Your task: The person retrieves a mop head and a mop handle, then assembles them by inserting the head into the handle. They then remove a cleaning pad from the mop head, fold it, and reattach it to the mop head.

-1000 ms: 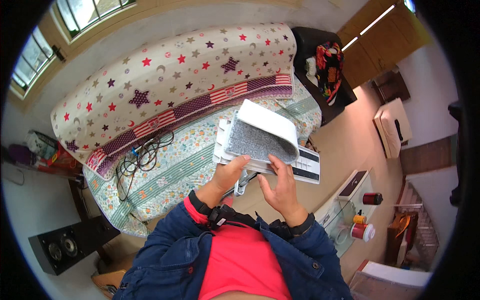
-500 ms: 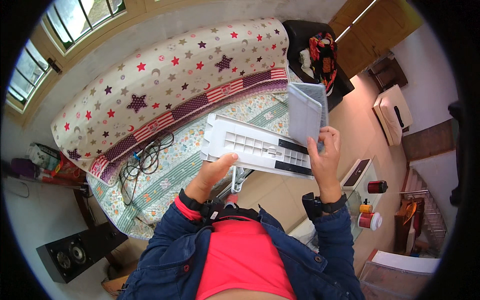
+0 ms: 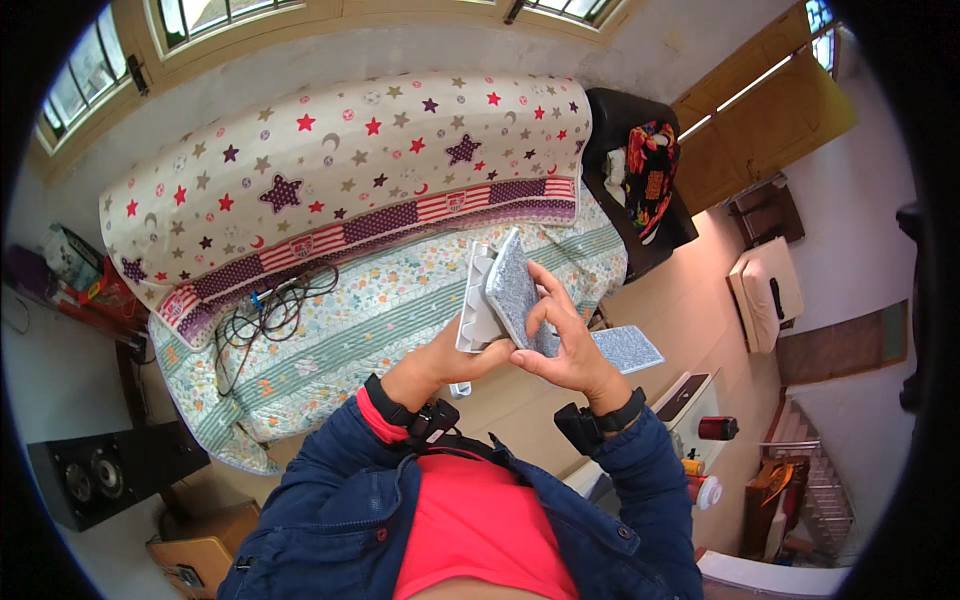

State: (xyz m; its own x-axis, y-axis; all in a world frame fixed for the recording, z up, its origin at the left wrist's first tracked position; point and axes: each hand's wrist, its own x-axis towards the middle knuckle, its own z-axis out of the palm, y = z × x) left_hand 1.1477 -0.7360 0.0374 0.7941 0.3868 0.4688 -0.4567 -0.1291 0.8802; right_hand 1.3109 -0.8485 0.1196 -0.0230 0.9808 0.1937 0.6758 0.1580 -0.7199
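Note:
In front of my chest, my left hand (image 3: 455, 352) grips the white plastic mop plate (image 3: 476, 295), now seen nearly edge-on. My right hand (image 3: 568, 345) is curled around a grey, fluffy mop pad (image 3: 515, 285), which leans against the plate's right side. Both thumbs come close together at the lower end of plate and pad. Another stretch of grey fluffy pad (image 3: 628, 348) shows to the right of my right hand; whether it is a second pad or part of the same one, I cannot tell. A small white piece (image 3: 460, 389) shows below my left hand.
A long seat with a star-patterned cover (image 3: 330, 160) and floral sheet lies ahead, a tangled dark cable (image 3: 270, 310) on its left. A black speaker (image 3: 110, 475) stands lower left. At right are a table with a red jar (image 3: 717, 428) and a beige cushioned item (image 3: 770, 290).
The plate has turned from lying broadside to nearly upright and edge-on. My right hand has moved left toward my left hand, bringing the fluffy pad against the plate.

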